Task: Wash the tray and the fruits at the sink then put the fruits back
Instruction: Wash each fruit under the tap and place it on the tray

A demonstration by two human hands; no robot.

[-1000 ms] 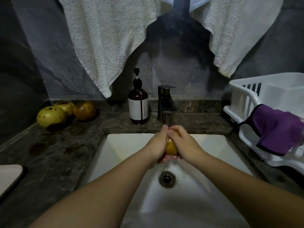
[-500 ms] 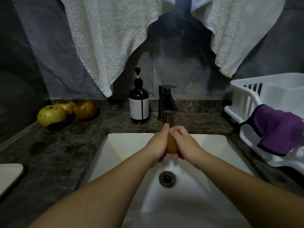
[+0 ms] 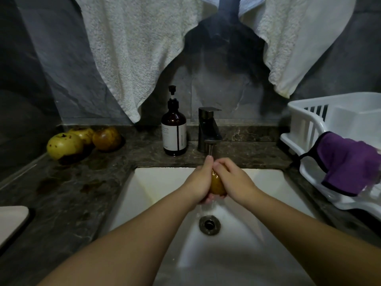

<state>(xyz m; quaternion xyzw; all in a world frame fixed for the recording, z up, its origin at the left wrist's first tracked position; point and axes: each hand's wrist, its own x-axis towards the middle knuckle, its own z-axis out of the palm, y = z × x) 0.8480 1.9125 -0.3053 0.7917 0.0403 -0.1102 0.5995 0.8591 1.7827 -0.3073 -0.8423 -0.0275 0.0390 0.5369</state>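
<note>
My left hand (image 3: 200,180) and my right hand (image 3: 233,178) cup a yellow-brown fruit (image 3: 216,183) between them over the white sink (image 3: 156,182). The fruit sits right under the dark faucet (image 3: 208,131), and water runs off my hands toward the drain (image 3: 209,225). Most of the fruit is hidden by my fingers. Three more spotted fruits lie on the dark counter at the back left: a yellow-green one (image 3: 64,145), a smaller yellow one (image 3: 83,134) and a brownish one (image 3: 106,139). A pale tray corner (image 3: 11,221) shows at the left edge.
A brown pump bottle (image 3: 174,131) stands left of the faucet. A white dish rack (image 3: 334,129) with a purple cloth (image 3: 348,162) draped over its rim fills the right counter. Two white towels (image 3: 132,48) hang on the dark wall above.
My hands have shifted slightly around the fruit under the water, with the fingers turning over it. The fruit stays in the same place above the drain.
</note>
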